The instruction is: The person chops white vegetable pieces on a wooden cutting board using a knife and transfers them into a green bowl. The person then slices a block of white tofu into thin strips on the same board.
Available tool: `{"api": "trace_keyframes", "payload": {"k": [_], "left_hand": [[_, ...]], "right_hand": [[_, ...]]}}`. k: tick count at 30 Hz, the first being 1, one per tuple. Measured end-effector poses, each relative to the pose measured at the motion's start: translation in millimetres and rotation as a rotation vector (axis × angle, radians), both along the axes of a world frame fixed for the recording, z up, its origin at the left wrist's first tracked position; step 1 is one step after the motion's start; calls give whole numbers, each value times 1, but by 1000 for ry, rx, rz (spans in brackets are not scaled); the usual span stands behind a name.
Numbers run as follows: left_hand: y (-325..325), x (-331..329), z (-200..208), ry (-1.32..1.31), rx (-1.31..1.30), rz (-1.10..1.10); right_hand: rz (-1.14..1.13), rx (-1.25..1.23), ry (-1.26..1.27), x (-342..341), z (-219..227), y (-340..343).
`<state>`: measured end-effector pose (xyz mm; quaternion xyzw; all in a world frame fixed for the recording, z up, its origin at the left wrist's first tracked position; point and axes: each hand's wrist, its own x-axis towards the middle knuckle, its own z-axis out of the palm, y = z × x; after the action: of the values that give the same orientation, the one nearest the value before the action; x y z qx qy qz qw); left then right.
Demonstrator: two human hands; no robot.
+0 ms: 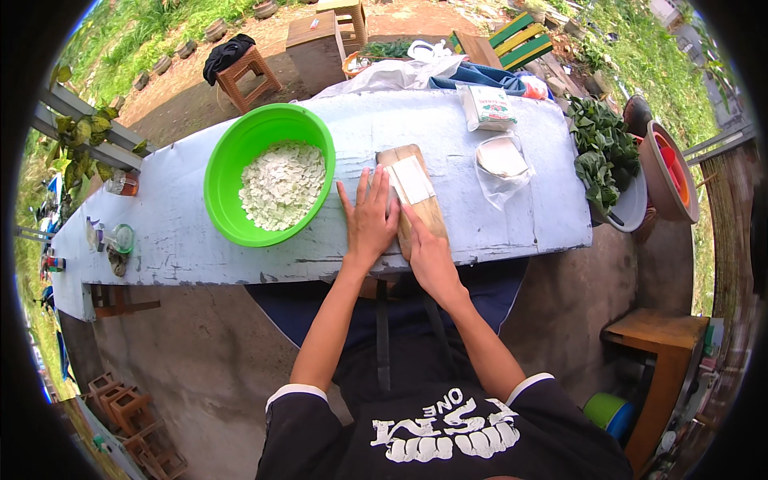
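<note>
In the head view, a wooden cutting board (420, 204) lies at the centre of the frame on the pale desk (184, 232), carrying a flat white block (412, 179). The left hand (370, 220) lies open, fingers spread, flat on the desk at the board's left edge, just beside the block. The right hand (424, 248) rests on the board's near end, below the block; whether it grips a blade is hard to tell. A green bowl (232, 160) of white pieces sits to the left.
</note>
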<state>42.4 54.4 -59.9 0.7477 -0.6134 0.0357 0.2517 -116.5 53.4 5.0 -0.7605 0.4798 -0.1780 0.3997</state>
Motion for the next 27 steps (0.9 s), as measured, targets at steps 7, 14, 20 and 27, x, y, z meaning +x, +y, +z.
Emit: {"api": "trace_keyframes", "payload": {"k": [7,14,20,27], "left_hand": [[0,0,-2,15,-3,1],[1,-1,0,42,-27,0],[2,4,-4,122,-45,48],[3,3,0,145,-62,2]], "right_hand": [[-1,42,28,-16,3,16],[-36,57,16,-30,5,34],[-50,143,19,-26,18,23],[-70,116,9,-17,18,-2]]}}
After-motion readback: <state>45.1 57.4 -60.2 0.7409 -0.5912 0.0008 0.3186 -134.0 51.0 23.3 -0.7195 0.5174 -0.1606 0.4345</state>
